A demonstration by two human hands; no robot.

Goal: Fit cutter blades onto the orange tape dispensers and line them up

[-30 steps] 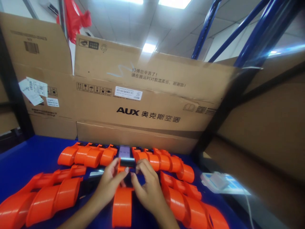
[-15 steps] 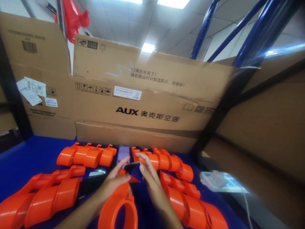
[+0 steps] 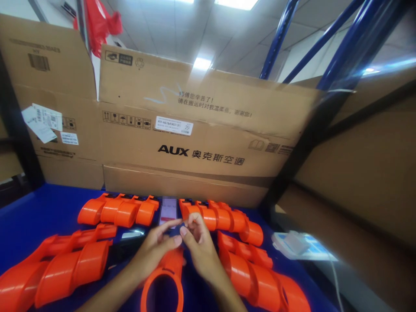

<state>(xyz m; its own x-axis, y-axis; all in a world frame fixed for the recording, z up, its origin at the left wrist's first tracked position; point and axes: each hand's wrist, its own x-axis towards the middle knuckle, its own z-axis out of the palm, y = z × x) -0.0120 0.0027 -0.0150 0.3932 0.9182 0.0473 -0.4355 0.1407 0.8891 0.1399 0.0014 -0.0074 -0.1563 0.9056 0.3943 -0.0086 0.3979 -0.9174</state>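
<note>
Glossy orange plastic dispenser (image 3: pixel 165 277), smooth (light-catching), matt brown cardboard boxes (image 3: pixel 201 143), blue cloth-like tabletop (image 3: pixel 48 212)

Large cardboard carton (image 3: pixel 201 143), front face: black brand print "AUX" followed by Chinese characters 奥克斯空调. Upper flap (image 3: pixel 182 91) of the same carton: 2 lines of Chinese print, the top line starting 师傅您辛苦了!; remainder too blurred to read surely. White sticker (image 3: pixel 173 125) on the front face: a code line, illegible, and the number "25". Row of handling pictograms (image 3: pixel 127 120) left of the sticker. Left carton (image 3: pixel 39 86): barcode and white paper labels, text illegible.
</note>
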